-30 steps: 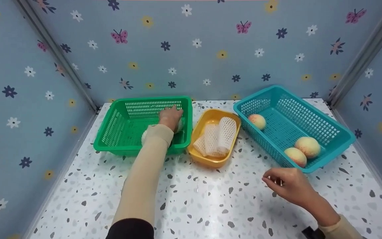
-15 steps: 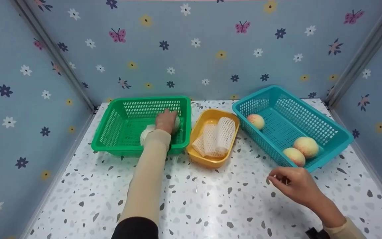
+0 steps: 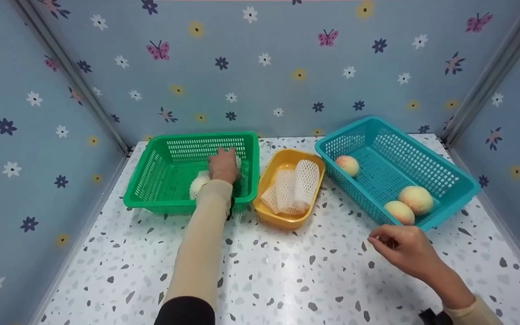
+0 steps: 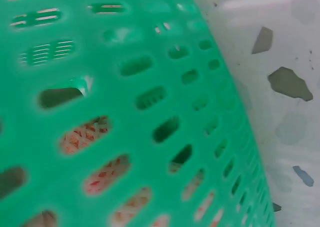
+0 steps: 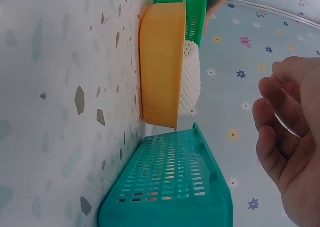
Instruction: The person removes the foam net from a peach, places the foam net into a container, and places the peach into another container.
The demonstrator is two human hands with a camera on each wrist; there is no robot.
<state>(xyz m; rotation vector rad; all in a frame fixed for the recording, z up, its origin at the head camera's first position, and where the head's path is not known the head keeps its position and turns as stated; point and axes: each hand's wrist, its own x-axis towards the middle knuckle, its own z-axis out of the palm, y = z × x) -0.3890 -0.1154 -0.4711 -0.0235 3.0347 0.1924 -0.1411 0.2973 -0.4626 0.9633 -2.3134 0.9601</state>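
My left hand (image 3: pixel 223 166) reaches down into the right part of the green basket (image 3: pixel 151 198), its fingers bent over a peach in a white foam net (image 3: pixel 239 163), which shows only as a strip beside the hand. The fingertips are hidden. Close to that wrist lies another white net-covered fruit (image 3: pixel 198 184). Through the basket's slots, the left wrist view gives glimpses of a reddish netted peach (image 4: pixel 106 176). My right hand (image 3: pixel 409 250) hovers before the teal basket (image 3: pixel 449 205), fingers loosely curled around nothing; the right wrist view has the same hand (image 5: pixel 295 117).
Between the baskets stands a yellow tub (image 3: pixel 282 221) with several white foam nets (image 3: pixel 291 187) in it. Three bare peaches (image 3: pixel 415 200) lie in the teal basket. Patterned walls (image 3: pixel 260 54) enclose the speckled tabletop (image 3: pixel 296 280) at the back and sides.
My left hand has shifted a little left and toward me inside the green basket, uncovering slightly more of the netted fruit near the wrist. The right hand has drifted slightly right.
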